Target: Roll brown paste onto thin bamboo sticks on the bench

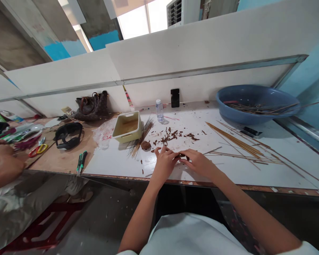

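Note:
Near the front of the white tabletop my left hand (164, 160) and my right hand (195, 161) meet fingertip to fingertip. Between them they pinch a small dark brown piece (183, 156), mostly covered by the fingers; its exact kind cannot be made out. Just beyond the hands lie scattered brown crumbs and flakes (172, 134). A rough brown lump (145, 145) sits to the left of my left hand. Behind that lump a bundle of thin sticks (141, 140) lies against a pale yellow basin (127, 136) holding brownish liquid.
At the right are light brown sticks (235, 141) and a blue tub (255, 115) with more sticks. A bottle (159, 111) and phone (175, 98) stand at the back. Leftward are cutters (82, 162), a black headset (68, 135), a handbag (91, 108), scissors (38, 148) and another person's hand (7, 161).

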The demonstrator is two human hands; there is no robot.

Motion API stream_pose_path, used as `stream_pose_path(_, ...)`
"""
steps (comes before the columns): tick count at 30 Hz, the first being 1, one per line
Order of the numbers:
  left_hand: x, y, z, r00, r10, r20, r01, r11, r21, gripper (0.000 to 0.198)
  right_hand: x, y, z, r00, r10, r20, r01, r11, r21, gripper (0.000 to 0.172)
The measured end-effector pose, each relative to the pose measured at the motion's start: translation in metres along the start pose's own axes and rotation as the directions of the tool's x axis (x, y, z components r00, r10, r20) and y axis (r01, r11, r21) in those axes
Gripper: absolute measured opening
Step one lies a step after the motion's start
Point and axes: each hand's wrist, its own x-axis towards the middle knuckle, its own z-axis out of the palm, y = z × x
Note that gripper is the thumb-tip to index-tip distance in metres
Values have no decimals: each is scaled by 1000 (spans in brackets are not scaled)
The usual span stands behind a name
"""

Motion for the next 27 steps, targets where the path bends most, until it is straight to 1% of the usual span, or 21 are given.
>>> stream_pose_path(2, -1, 0, -2, 1000, 22, 1, -22, 1000, 12, 13, -2, 1, 1, 999, -36, -7, 36, 999, -15, 24)
stream_pose_path(4, -1, 0, -4, 999, 50, 20, -51, 998, 29, 14, -3, 2, 2, 997, -77, 7, 77, 996, -43, 21)
stream_pose_path(7, -3, -1, -5, 996, 81, 49, -84, 995, 52, 13, -4, 3, 1, 991, -128, 50, 131, 990, -61, 21)
stream_pose_path(11, -6, -2, -8, 995, 93, 44, -97, 992, 86, 7, -4, 0, -3, 986, -137, 91, 144, 986, -82, 24)
stream_pose_path(14, -8, -1, -13, 993, 112, 31, -114, 991, 65, 25, -4, -2, -6, 985, -117, 128, 128, 989, -79, 30)
stream_pose_path(15, -8, -1, -15, 993, 118, 25, -119, 992, 43, 29, -4, -3, -6, 986, -107, 131, 117, 991, -68, 32)
stream_pose_path(16, -7, -1, -17, 992, 125, 21, -126, 992, 19, 29, -4, -4, -7, 987, -98, 130, 106, 993, -54, 32)
stream_pose_path(19, -7, 1, -26, 989, 143, 22, -143, 990, -19, 17, -3, -9, -8, 989, -95, 115, 97, 995, -11, 29)
stream_pose_path(21, -7, 4, -32, 989, 145, 36, -145, 989, -15, 14, -3, -13, -10, 989, -98, 107, 97, 995, 18, 29)
stream_pose_path(23, -8, 6, -36, 987, 143, 67, -143, 990, -7, 15, -3, -18, -11, 990, -94, 105, 91, 995, 40, 29)
stream_pose_path(25, -10, 7, -38, 985, 146, 88, -147, 989, 8, 13, -3, -21, -13, 989, -96, 111, 91, 995, 45, 28)
stream_pose_path(27, -12, 6, -38, 984, 156, 84, -159, 987, 31, 8, -3, -23, -13, 988, -105, 113, 102, 994, 31, 27)
